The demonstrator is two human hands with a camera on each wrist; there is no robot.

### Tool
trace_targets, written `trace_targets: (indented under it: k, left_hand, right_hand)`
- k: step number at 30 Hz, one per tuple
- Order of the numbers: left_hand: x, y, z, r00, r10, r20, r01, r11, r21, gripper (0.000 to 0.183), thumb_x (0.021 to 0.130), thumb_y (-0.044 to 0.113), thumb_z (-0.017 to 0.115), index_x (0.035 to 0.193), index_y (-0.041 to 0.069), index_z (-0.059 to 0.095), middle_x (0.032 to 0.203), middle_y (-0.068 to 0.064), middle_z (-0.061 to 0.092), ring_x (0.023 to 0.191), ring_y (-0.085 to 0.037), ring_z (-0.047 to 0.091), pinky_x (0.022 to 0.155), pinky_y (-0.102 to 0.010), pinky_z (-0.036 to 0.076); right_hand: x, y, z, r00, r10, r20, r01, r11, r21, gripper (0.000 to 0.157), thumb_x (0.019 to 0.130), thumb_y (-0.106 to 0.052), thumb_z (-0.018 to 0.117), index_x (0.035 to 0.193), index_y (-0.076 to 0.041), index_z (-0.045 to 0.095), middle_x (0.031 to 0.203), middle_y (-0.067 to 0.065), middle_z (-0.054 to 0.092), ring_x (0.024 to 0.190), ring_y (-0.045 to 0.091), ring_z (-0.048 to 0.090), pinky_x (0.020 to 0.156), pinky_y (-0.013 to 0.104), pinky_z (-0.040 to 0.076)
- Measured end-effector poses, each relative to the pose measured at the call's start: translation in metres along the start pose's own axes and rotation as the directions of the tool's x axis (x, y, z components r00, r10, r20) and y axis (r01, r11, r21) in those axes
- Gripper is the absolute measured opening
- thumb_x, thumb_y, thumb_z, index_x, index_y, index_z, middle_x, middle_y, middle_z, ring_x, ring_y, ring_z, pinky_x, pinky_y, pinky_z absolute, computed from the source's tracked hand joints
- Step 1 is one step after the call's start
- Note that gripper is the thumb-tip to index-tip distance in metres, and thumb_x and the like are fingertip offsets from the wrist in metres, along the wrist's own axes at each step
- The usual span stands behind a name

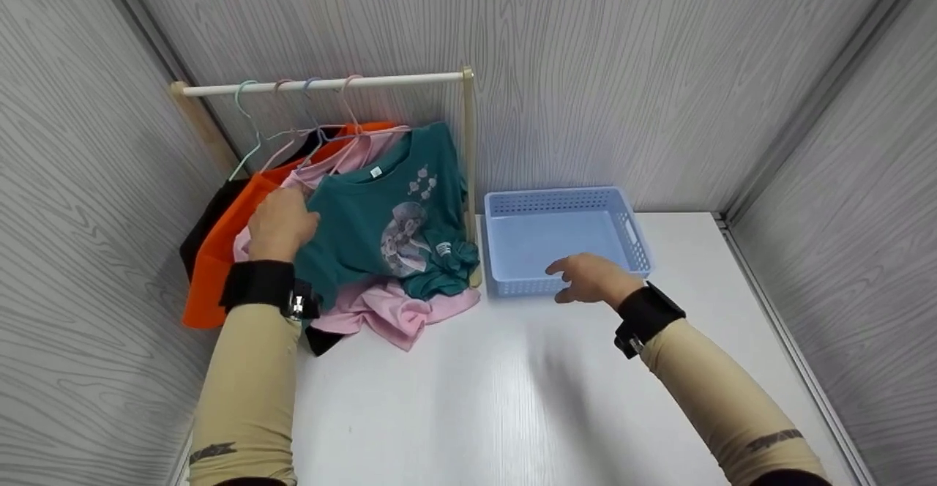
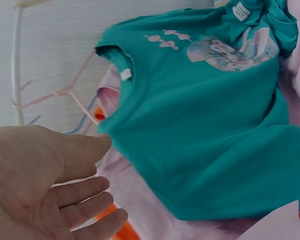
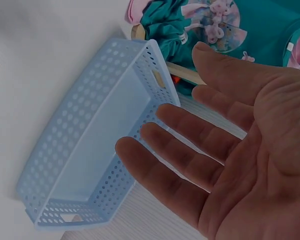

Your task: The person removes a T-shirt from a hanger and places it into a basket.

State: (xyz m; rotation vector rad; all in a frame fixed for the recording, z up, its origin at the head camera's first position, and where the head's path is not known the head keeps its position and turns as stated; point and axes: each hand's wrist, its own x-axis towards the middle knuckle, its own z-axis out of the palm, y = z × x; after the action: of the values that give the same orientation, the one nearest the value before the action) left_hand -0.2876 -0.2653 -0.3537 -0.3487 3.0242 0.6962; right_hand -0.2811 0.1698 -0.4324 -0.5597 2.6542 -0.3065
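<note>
My left hand [image 1: 282, 224] is in front of the hanging clothes, beside the teal T-shirt [image 1: 359, 215]. The left wrist view shows its fingers [image 2: 87, 205] loosely extended, the thumb close to the shirt's shoulder edge by the collar; whether they touch is unclear. A pink hanger [image 1: 353, 109] sits at the neck of this shirt, which has a printed picture on its front and a bunched lower part. Over the near rim of the blue basket [image 1: 560, 193] hovers my right hand [image 1: 593, 279], fingers spread and holding nothing.
A white rail [image 1: 322, 85] on wooden posts carries several hangers. Behind the teal shirt hang an orange garment [image 1: 208, 281] and a black one [image 1: 198, 233]. Pink cloth [image 1: 395, 314] spills onto the white table [image 1: 439, 413]. Grey wood-patterned walls [image 1: 659, 69] enclose the space.
</note>
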Motion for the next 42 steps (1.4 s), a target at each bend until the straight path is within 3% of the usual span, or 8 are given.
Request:
trace_targets:
  k: [5, 11, 16, 20, 28, 34, 38, 42]
  left_hand:
    - [0.006, -0.008, 0.014, 0.997, -0.042, 0.061, 0.04, 0.999, 0.022, 0.041, 0.103, 0.029, 0.045, 0.131, -0.002, 0.046, 0.108, -0.022, 0.05, 0.099, -0.041, 0.049, 0.087, -0.057, 0.043]
    - [0.017, -0.008, 0.031, 0.997, 0.057, 0.043, -0.056, 0.998, -0.02, 0.05, 0.106, 0.025, 0.037, 0.148, -0.001, 0.03, 0.139, -0.03, 0.044, 0.124, -0.049, 0.044, 0.105, -0.062, 0.037]
    - [0.022, -0.001, 0.043, 0.992, 0.114, -0.049, -0.116, 0.992, -0.053, 0.042, 0.105, 0.018, 0.039, 0.14, -0.005, 0.042, 0.137, -0.032, 0.049, 0.125, -0.048, 0.048, 0.106, -0.06, 0.037]
    - [0.022, 0.004, 0.046, 0.989, 0.07, -0.131, -0.081, 0.993, -0.083, 0.034, 0.103, 0.014, 0.042, 0.128, -0.005, 0.054, 0.127, -0.029, 0.058, 0.117, -0.045, 0.055, 0.101, -0.057, 0.043]
    - [0.015, 0.007, 0.032, 0.978, 0.008, -0.21, -0.044, 0.985, -0.169, 0.038, 0.105, 0.015, 0.039, 0.139, 0.001, 0.05, 0.138, -0.025, 0.053, 0.123, -0.045, 0.049, 0.109, -0.058, 0.036]
    - [0.003, 0.0, 0.01, 0.979, -0.001, -0.203, -0.047, 0.972, -0.232, 0.042, 0.107, 0.022, 0.035, 0.147, 0.011, 0.043, 0.141, -0.022, 0.051, 0.113, -0.042, 0.051, 0.102, -0.056, 0.042]
    - [-0.004, -0.017, -0.001, 0.981, 0.043, -0.191, -0.087, 0.971, -0.223, 0.042, 0.107, 0.02, 0.036, 0.147, 0.008, 0.042, 0.142, -0.024, 0.049, 0.116, -0.043, 0.049, 0.105, -0.057, 0.039]
    - [-0.011, -0.045, -0.004, 0.972, 0.158, -0.173, -0.19, 0.964, -0.185, 0.04, 0.106, 0.016, 0.038, 0.142, 0.001, 0.046, 0.142, -0.027, 0.048, 0.123, -0.046, 0.046, 0.11, -0.06, 0.033]
  right_hand:
    - [0.005, 0.0, 0.007, 1.0, 0.008, 0.018, -0.009, 1.0, 0.029, 0.056, 0.089, -0.022, 0.07, 0.139, -0.008, 0.052, 0.129, 0.023, 0.062, 0.124, 0.038, 0.056, 0.104, 0.051, 0.044]
    - [0.008, 0.002, 0.015, 1.0, 0.017, 0.024, -0.018, 0.998, 0.055, 0.055, 0.089, -0.021, 0.071, 0.139, -0.008, 0.053, 0.128, 0.022, 0.062, 0.123, 0.038, 0.057, 0.104, 0.051, 0.045]
    - [0.008, 0.001, 0.019, 0.999, 0.022, 0.042, -0.026, 0.996, 0.088, 0.055, 0.089, -0.021, 0.07, 0.139, -0.008, 0.052, 0.128, 0.023, 0.062, 0.124, 0.038, 0.056, 0.105, 0.051, 0.043]
    - [0.008, 0.001, 0.021, 0.999, 0.002, 0.048, -0.007, 0.996, 0.094, 0.055, 0.089, -0.021, 0.07, 0.139, -0.006, 0.052, 0.128, 0.024, 0.062, 0.123, 0.039, 0.057, 0.105, 0.051, 0.043]
    - [0.007, 0.003, 0.023, 0.999, 0.003, 0.044, -0.007, 0.996, 0.087, 0.055, 0.089, -0.022, 0.07, 0.138, -0.006, 0.053, 0.125, 0.024, 0.063, 0.121, 0.039, 0.058, 0.105, 0.051, 0.043]
    - [0.007, 0.002, 0.023, 0.999, -0.009, 0.045, 0.005, 0.997, 0.083, 0.055, 0.089, -0.023, 0.07, 0.138, -0.005, 0.052, 0.126, 0.024, 0.063, 0.122, 0.039, 0.057, 0.106, 0.051, 0.042]
    - [0.005, 0.002, 0.023, 0.999, -0.011, 0.045, 0.007, 0.997, 0.079, 0.055, 0.09, -0.024, 0.069, 0.138, -0.005, 0.052, 0.126, 0.024, 0.063, 0.122, 0.039, 0.057, 0.106, 0.051, 0.042]
    - [0.004, 0.001, 0.024, 0.999, -0.015, 0.05, 0.011, 0.997, 0.079, 0.055, 0.09, -0.023, 0.069, 0.139, -0.006, 0.052, 0.127, 0.024, 0.063, 0.123, 0.039, 0.057, 0.105, 0.052, 0.043]
